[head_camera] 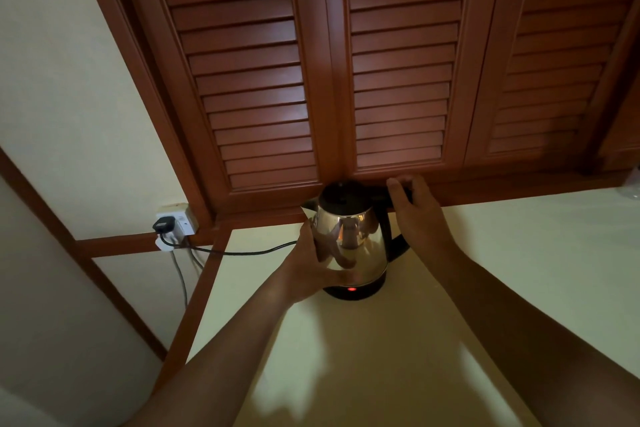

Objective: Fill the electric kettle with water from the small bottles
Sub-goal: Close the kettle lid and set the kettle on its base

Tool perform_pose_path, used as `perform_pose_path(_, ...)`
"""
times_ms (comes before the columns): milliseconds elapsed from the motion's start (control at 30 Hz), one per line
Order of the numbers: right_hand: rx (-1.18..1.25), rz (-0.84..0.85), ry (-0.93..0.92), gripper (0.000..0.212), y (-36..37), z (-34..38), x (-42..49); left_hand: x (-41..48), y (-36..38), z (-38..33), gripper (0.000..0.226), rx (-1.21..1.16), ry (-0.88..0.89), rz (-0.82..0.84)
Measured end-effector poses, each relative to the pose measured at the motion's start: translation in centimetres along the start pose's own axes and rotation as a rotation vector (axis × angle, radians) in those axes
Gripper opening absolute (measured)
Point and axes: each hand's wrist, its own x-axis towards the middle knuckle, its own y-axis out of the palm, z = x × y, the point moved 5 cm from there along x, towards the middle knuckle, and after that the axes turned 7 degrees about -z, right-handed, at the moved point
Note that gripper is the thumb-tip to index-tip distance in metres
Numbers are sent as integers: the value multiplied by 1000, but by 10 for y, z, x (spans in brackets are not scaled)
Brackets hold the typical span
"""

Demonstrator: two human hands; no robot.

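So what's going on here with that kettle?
A person has both hands on an electric kettle that stands on its base on a pale counter. The left hand cups the shiny steel body, and the right hand is curled over the top of the black handle, beside the shut lid. A red light glows on the base, and a black cord leads to a wall socket. No water is being poured.

Cream table (536,236), wood-edged on the left; near its far edge a black base (367,289) with red light, carrying a steel kettle (349,239).
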Motion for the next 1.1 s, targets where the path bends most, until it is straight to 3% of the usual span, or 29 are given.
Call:
perform_pose_path(233, 63, -104, -8, 55, -4, -25, -30, -5, -9, 3, 111, -21, 75, -82)
perform_pose_path(333, 60, -81, 196, 93, 1, -48, -59, -11, -9, 22, 95, -20, 68, -126)
perform_pose_path(367, 74, -53, 266, 95, 5, -57, -69, -13, -10, 29, 86, -10, 65, -142)
perform_pose_path(500, 154, -1, 316, 40, 22, -72, -99, -15, -9, 45, 54, 36, 64, -174)
perform_pose_path(600, 199, 7, 317, 43, 31, -78, -108, -12, -7, 49, 49, 42, 35, -187)
perform_pose_path(733, 230, -36, 340, 49, 31, -86, -110, -7, -9, 56, 70, 75, -1, -157)
perform_pose_path(900, 370, -39, 475, 81, 31, -105, -108, -3, -14, 53, 72, 123, -17, -110)
perform_pose_path(1100, 589, -8, 521, 52, 32, -105, -102, 0, -17, 51, 62, 124, -36, -81)
